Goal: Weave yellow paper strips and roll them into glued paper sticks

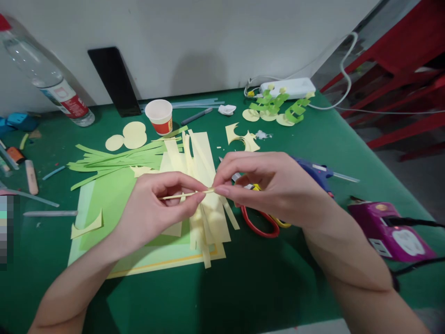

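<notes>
Head view: a thin yellow paper strip (184,195) is held level at the centre of the frame, above the green bench (243,287). Its left part is pinched between the thumb and fingers of the left hand (153,208). Its right end is clamped between the thumb and forefinger of the right hand (267,185). Both hands are closed on it, with their fingertips just beside one another.

Under the hands a pile of yellow strips (205,157) is spread over a green sheet (111,199), which is laid on a yellow sheet (167,264). A fan of green strips (114,162) is seen at the centre left, with three yellow discs (130,135) just above it. Red-handled scissors (260,225) are partly hidden beneath the right hand, and a blue glue gun (316,171) is seen just beyond that wrist. A purple box (389,229) with a black cable is placed at the right edge.

In the upper middle a paper cup (160,116) is stood upright. A black phone (114,81) is leaned against the wall behind it, and a clear bottle (45,74) is tilted in the upper left. A white power strip (288,87) is laid at the upper right, with green and yellow paper shapes (274,109) just in front of it.
</notes>
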The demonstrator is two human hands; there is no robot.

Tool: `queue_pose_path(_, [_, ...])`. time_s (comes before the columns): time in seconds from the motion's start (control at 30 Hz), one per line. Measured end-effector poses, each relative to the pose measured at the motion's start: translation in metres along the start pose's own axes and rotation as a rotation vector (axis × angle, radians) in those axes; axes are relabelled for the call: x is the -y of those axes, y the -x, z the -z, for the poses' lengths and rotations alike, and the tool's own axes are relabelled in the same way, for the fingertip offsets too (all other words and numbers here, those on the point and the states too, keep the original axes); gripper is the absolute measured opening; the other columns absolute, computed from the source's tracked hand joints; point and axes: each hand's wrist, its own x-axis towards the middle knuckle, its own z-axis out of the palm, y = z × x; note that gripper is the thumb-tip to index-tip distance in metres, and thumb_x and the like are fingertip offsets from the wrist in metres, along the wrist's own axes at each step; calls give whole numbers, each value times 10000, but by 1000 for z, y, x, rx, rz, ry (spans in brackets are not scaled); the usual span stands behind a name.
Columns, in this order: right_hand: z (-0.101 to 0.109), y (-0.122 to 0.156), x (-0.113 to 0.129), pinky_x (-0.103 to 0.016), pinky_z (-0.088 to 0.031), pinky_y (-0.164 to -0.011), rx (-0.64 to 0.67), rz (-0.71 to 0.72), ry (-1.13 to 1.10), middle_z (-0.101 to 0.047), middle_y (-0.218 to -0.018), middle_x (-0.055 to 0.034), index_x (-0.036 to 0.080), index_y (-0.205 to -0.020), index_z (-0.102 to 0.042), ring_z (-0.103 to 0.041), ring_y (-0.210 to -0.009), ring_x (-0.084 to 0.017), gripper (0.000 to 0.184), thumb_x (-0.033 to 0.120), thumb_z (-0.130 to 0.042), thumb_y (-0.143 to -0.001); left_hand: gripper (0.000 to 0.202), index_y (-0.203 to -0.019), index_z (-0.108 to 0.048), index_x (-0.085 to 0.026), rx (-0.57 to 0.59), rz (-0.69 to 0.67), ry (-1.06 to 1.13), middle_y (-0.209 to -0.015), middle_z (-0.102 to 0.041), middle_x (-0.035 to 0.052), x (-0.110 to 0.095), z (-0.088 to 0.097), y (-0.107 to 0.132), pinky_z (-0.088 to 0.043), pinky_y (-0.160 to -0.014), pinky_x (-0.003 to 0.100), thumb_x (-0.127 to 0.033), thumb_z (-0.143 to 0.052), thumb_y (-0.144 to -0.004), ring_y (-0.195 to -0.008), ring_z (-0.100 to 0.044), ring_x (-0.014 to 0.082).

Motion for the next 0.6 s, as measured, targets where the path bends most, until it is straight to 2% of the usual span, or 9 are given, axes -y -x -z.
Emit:
queue_pose_path(0.13, [-2,-1,-1,-185,-406,-494,-31,8,33,-585,-711,4,162,-673,-624,-522,-636,-77,80,146,-576,-736,118,-689,-706,-228,37,68,59,-642,-675,-82,0,0,-4,-383,-463,58,-130,-645,-715,-525,-517,21])
queue_pose_path(0.3, [-1,-2,-1,-173,-399,-481,-6,2,76,-583,-705,8,166,-659,-623,-514,-630,-69,84,170,-590,-736,123,-695,-729,-233,92,131,91,-659,-700,-60,0,2,-6,-396,-480,77,-150,-641,-714,-550,-543,40])
queue_pose_path(0.6, [1,-7,-4,-158,-360,-460,99,-32,121,-554,-679,6,153,-635,-577,-486,-623,-66,115,169,-553,-746,100,-697,-729,-200,174,164,36,-554,-631,-32,2,0,-7,-318,-414,135,-181,-631,-705,-461,-411,48])
